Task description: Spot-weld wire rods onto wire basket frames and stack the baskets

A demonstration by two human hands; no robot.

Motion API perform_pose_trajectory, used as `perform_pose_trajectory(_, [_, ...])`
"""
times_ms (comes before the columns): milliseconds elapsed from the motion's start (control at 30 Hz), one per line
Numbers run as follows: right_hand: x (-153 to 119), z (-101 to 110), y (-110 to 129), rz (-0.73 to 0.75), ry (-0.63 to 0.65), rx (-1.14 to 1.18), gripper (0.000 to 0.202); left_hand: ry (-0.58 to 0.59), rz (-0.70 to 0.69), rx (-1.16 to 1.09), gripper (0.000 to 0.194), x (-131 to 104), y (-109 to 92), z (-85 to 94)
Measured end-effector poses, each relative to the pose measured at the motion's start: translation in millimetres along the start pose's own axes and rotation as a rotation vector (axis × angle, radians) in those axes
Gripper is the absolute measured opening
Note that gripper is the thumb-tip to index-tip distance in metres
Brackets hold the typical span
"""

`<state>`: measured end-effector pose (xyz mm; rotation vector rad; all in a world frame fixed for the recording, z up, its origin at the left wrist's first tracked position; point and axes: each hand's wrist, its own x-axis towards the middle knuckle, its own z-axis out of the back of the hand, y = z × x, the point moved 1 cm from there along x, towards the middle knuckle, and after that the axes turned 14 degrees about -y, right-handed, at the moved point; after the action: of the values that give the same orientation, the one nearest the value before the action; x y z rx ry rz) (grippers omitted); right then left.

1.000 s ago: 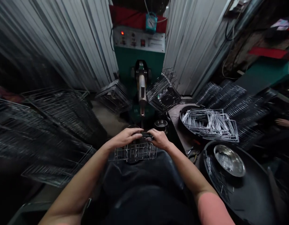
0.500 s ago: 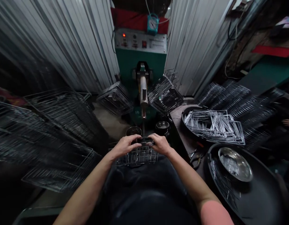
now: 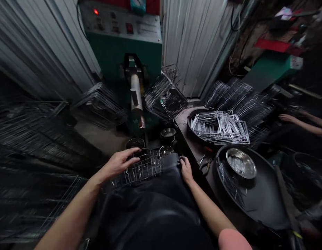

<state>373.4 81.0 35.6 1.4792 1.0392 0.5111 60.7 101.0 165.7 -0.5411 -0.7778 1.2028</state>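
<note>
A small wire basket (image 3: pixel 146 168) of thin metal rods rests across my lap on a black apron (image 3: pixel 155 198). My left hand (image 3: pixel 119 161) holds it at its upper left, thumb on the near side and fingers along the far rim. Away from the basket, my right hand (image 3: pixel 186 170) is at the right edge of the apron over my knee. Its fingers are curled in, and what they pinch, if anything, is too dark to make out. Just beyond the basket, the spot welder's arm (image 3: pixel 136 92) points down towards me from a green machine (image 3: pixel 121 48).
Bowls (image 3: pixel 168 133) stand below the welder. Wire frames are stacked at left (image 3: pixel 35 128) and beside the machine. To my right are a pan of wire frames (image 3: pixel 219 126), pliers (image 3: pixel 206 166) and a black tray (image 3: pixel 265 194) with a steel bowl (image 3: pixel 241 163). A co-worker's hands (image 3: pixel 288 118) show farther right.
My right hand has left the basket and moved right to the apron's edge. My left hand stays at the basket. The view has turned right and down.
</note>
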Motion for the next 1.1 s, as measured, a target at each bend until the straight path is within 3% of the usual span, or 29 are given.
perform_pose_trajectory(67, [6,-1,3,-0.177,-0.047,0.190,0.013,0.002,0.011,0.024,0.061,0,3,-1.4])
perform_pose_trajectory(133, [13,-3,10,-0.261,-0.038,0.256,0.010,0.003,0.032,0.044,0.063,0,5,-2.4])
perform_pose_trajectory(367, [20,4,23,-0.272,-0.015,0.306,0.013,-0.033,0.006,0.056,0.066,10,-11,13.9])
perform_pose_trajectory(433, [14,10,19,-0.115,-0.067,0.209,0.018,-0.048,-0.005,0.043,0.067,16,-21,22.0])
perform_pose_trajectory(500, [8,17,13,0.163,-0.072,-0.052,0.019,-0.060,-0.022,0.032,0.068,21,-29,28.9])
perform_pose_trajectory(567, [2,24,7,0.413,0.004,-0.355,0.020,-0.061,-0.046,0.037,0.068,26,-34,33.5])
perform_pose_trajectory(700, [-9,23,18,0.620,0.206,-0.580,0.019,-0.046,-0.100,0.113,0.067,34,-40,35.1])
perform_pose_trajectory(800, [-22,-4,55,0.857,0.518,-0.691,0.016,-0.010,-0.141,0.183,0.065,41,-44,30.8])
perform_pose_trajectory(900, [-39,-44,97,1.110,0.772,-0.997,0.026,0.022,-0.182,0.211,0.063,48,-45,24.6])
perform_pose_trajectory(1000, [-52,-81,120,1.267,0.851,-1.292,0.024,0.044,-0.193,0.205,0.061,53,-42,18.8])
perform_pose_trajectory(1100, [-58,-107,117,1.300,0.893,-1.332,0.022,0.047,-0.180,0.173,0.060,55,-35,14.9])
